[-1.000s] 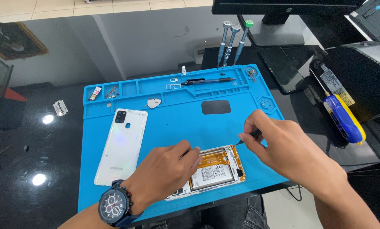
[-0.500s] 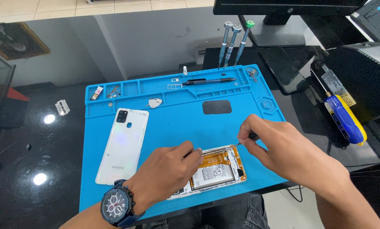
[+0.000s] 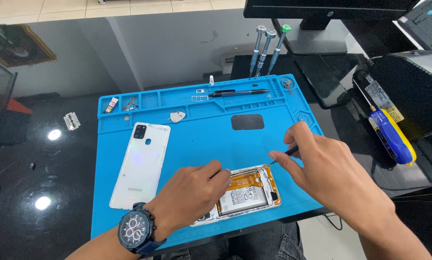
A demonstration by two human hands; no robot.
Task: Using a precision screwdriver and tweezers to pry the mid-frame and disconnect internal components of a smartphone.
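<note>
Two bare hands work over a wide blue silicone mat (image 3: 273, 139) that covers the middle of a glossy black table (image 3: 33, 163), with a pale tiled floor beyond the far edge. At the far right stands a black monitor base (image 3: 317, 33), and beside it a dark tablet (image 3: 322, 79) lies flat. The right hand (image 3: 331, 168) comes in from the near right, wrist raised, its thumb and forefinger pinched narrow around a thin dark tool (image 3: 285, 153) whose tip points down-left at the top edge of the opened phone (image 3: 247, 192). The left hand (image 3: 192, 195), wearing a dark wristwatch (image 3: 136, 231), reaches in from the near left and rests on the phone's left part, fingers curled close together and pressing on it. That phone lies at the near edge of the mat, battery and orange flex showing. Its white back cover (image 3: 141, 166) lies face down just left of the left hand. A blue and yellow screwdriver (image 3: 392, 137) rests on the right. Three small screwdrivers (image 3: 269, 48) stand upright at the mat's far edge, a black pen-like tool (image 3: 237, 92) lies in a far tray, and a razor blade (image 3: 72, 121) sits on the table at the left.
</note>
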